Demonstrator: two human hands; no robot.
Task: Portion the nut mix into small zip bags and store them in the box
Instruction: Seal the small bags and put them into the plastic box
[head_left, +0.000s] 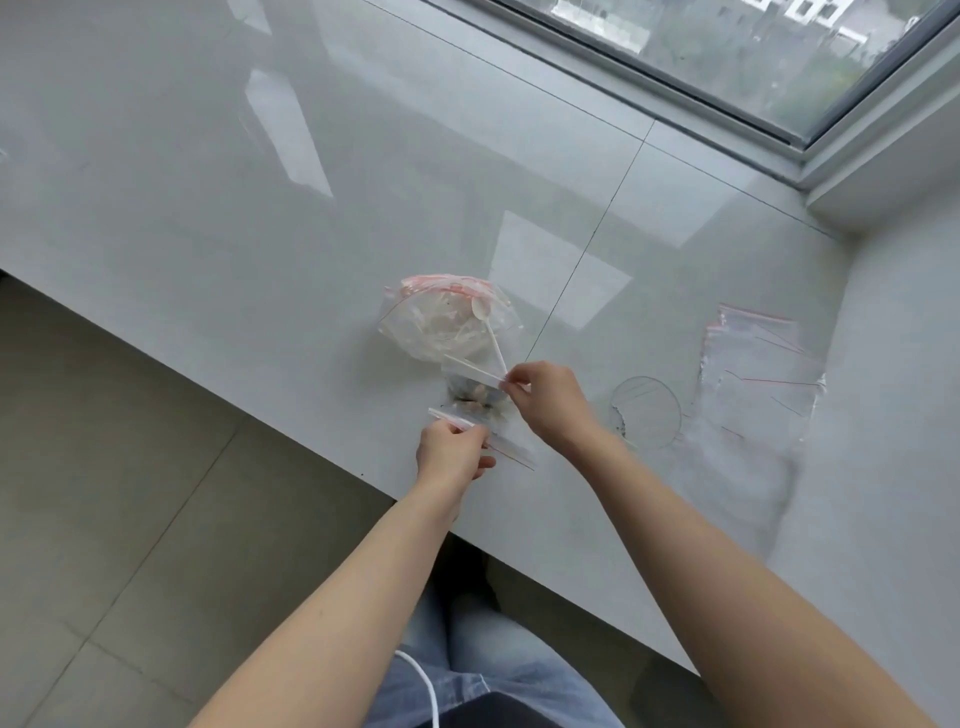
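White counter (260, 208) spans view. Large nut-mix bag (441, 322) lies just beyond hands, spoon (488, 332) inside. Small zip bag (475, 392) with nuts stretched between hands: right hand (545, 402) pinches far rim, left hand (449, 449) pinches near rim. Empty zip bags (753, 364) lie well right.

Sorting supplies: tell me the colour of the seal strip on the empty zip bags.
Red, on clear plastic: empty zip bags; head view.

No text, label, brand, number or sign can be read in this view. The zip bags (756, 364) near the right edge of the tabletop (260, 208) have only plain red lines, without any letters.
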